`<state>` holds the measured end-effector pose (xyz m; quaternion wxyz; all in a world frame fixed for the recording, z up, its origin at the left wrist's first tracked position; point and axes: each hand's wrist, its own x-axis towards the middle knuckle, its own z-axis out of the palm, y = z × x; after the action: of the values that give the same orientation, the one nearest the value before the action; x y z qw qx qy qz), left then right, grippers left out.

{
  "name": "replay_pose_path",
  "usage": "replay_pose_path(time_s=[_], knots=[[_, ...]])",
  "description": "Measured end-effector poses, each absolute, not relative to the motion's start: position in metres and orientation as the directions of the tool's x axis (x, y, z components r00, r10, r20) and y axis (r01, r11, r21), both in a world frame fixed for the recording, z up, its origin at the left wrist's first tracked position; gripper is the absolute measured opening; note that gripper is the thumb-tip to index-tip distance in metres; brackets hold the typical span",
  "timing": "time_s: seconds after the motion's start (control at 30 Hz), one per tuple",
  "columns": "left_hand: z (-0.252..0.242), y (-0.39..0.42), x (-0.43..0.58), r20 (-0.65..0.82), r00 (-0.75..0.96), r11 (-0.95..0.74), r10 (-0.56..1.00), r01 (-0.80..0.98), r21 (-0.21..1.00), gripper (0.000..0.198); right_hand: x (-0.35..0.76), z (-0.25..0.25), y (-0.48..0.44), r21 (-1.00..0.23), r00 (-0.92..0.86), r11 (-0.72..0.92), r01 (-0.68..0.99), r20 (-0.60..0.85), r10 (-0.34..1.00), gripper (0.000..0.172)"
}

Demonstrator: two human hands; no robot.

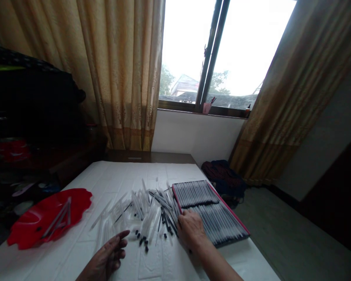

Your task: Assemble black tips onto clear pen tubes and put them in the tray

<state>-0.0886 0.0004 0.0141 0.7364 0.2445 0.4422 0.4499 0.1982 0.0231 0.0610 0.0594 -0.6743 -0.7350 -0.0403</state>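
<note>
My left hand [111, 251] is held over the white table's near side, fingers apart, with nothing in it. Small black caps [143, 240] lie just to its right. My right hand [192, 228] is at the left edge of a flat box [204, 195] packed with two rows of clear, dark-cored pens. Its fingers curl downward, and their tips and anything between them are hidden. Between the hands spreads a loose heap of clear pen barrels [137, 205], with thin black rods [167, 220] among them.
A red scalloped plate [83, 195] with a few clear barrels stands at the table's left. The white-covered table [117, 169] reaches a wall below a window. Dark folded cloth [224, 173] lies beyond its right edge. A cluttered dark shelf [55, 168] is on the left.
</note>
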Motion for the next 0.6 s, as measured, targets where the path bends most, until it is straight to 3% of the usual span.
replay_pose_path(time_s=[0.37, 0.43, 0.5, 0.6], knots=[[0.014, -0.002, -0.085, -0.431, 0.19, 0.466, 0.882, -0.476, 0.745, 0.045, 0.189, 0.053, 0.038, -0.097, -0.022, 0.031, 0.995, 0.1, 0.995, 0.019], [0.017, -0.002, -0.083, -0.441, 0.175, 0.468, 0.88, -0.478, 0.743, 0.045, 0.189, 0.053, 0.042, -0.25, -0.001, 0.033, 0.968, 0.124, 0.992, 0.02], [0.018, -0.003, -0.082, -0.442, 0.162, 0.462, 0.882, -0.477, 0.748, 0.045, 0.187, 0.048, 0.047, -0.528, -0.007, 0.075, 0.846, 0.13, 0.991, 0.018], [0.019, -0.002, -0.081, -0.436, 0.161, 0.457, 0.886, -0.467, 0.757, 0.046, 0.18, 0.036, 0.052, -0.908, 0.006, 0.031, 0.417, 0.037, 0.999, 0.017]])
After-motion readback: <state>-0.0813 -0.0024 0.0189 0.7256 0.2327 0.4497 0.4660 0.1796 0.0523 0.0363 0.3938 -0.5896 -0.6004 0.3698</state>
